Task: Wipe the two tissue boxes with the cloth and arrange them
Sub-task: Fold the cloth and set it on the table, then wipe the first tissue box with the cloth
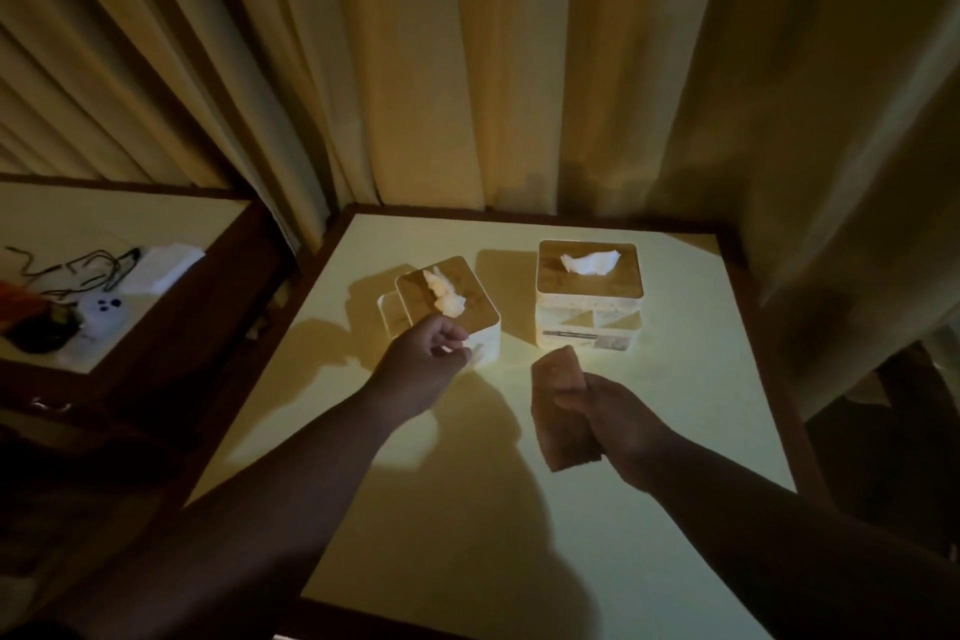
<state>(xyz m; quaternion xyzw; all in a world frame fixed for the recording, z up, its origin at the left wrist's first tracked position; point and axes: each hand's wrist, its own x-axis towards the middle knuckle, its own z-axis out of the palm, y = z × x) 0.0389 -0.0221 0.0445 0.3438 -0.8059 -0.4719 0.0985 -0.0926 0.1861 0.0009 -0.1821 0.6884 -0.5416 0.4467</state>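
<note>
**Desk:** What do you have on the head view?

**Me:** I see a pale table [675, 431] with a dark wooden rim, pushed into a corner of long curtains [467, 68]. Two tissue boxes stand toward its far side, near each other but apart.

**Desk:** Describe them.

**Me:** The left tissue box [467, 312] is turned at an angle, white-walled with a wood-toned lid, a tissue [444, 296] sticking up from the slot. The right tissue box [589, 296] sits squarer to me, same kind of lid, its own white tissue poking out.

**Desk:** Hands?

**Me:** My left hand [426, 364] is at the near corner of the left box, fingers curled in with thumb and fingertips meeting at the box's edge. It's dim, so I cannot tell whether they actually pinch the box or only touch it. My right hand [608, 411] grips a brown cloth [563, 405], folded into a pad, fingers wrapped round it. The cloth is held above the table, just in front of the right box and not touching it.

**Desk:** Anything else?

**Me:** To the left, a second, lower surface [67, 224] holds dark cables [78, 265], a white folded item and a small white device [104, 312].
</note>
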